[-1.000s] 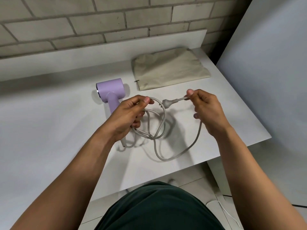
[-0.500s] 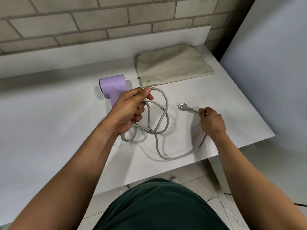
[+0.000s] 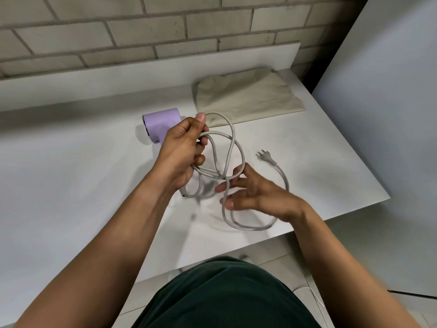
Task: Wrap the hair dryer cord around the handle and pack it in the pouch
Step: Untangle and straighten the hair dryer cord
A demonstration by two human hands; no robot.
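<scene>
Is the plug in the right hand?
No: the plug lies free on the table, apart from the right hand, which touches the cord.

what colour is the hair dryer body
Lilac purple; the hair dryer shows best in the head view, the only one.

1. The hair dryer (image 3: 163, 125) is plain lilac.
2. The cord (image 3: 236, 147) and its plug (image 3: 266, 157) are pale grey.
3. The pouch (image 3: 248, 95), far right, is plain beige.
4. The table (image 3: 71, 174) is white.
5. The far wall (image 3: 142, 27) shows grey-beige bricks in staggered rows with darker joints.
6. The near garment (image 3: 224, 297) is dark green.
</scene>
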